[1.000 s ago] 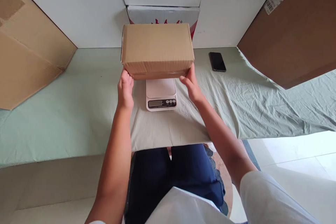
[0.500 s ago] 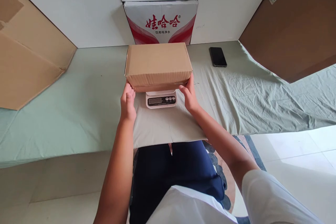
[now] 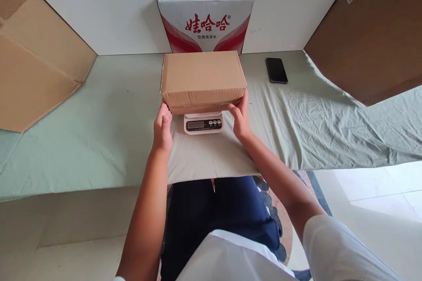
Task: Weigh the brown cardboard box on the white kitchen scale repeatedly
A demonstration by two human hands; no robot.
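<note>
On top of a small white kitchen scale (image 3: 203, 123), at the centre of the table (image 3: 108, 131) draped in pale green cloth: closed brown cardboard box (image 3: 203, 80), lying flat and overhanging the platform, only the display strip left showing. Left hand (image 3: 162, 128) cupped loosely at the near left bottom corner, right hand (image 3: 241, 118) likewise at the near right corner, fingers spread against the lower edge, seemingly steadying it level. Black phone (image 3: 276, 70) well apart to the right
</note>
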